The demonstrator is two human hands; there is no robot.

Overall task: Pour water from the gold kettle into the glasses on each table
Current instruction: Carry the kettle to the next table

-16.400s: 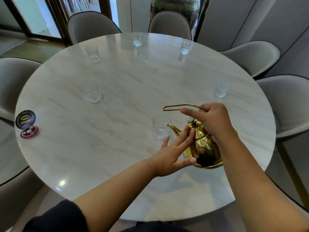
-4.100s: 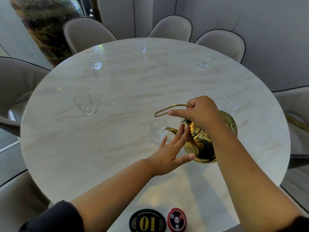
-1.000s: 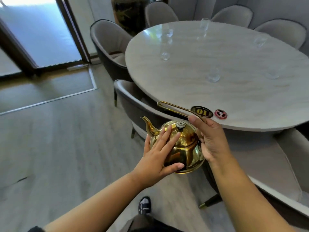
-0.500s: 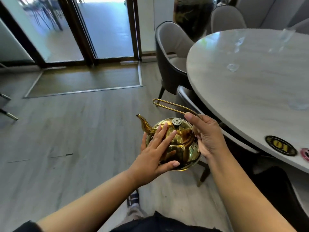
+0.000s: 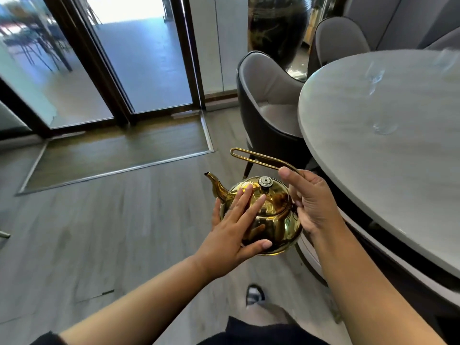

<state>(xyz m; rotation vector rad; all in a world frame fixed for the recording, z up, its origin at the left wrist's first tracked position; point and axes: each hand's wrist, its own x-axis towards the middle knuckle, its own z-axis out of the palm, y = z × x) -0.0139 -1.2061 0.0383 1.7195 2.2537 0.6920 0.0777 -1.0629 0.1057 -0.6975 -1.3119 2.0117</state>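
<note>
Shiny gold kettle (image 5: 270,215), upright, curved spout left, looped handle above.

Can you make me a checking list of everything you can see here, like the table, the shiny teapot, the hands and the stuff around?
Surface: round marble table on the right; grey wood floor underneath.
Job's things: gold kettle held upright in the air beside the table, spout pointing away; blurred glasses stand on the table.
Clutter: nothing seen.
Hands: left hand lies flat against the kettle's side and lid; right hand grips the wire handle.
Cables: nothing seen.
Surroundings: grey chair tucked at the table, glass doors, floor mat, dark vase, a shoe below.
</note>
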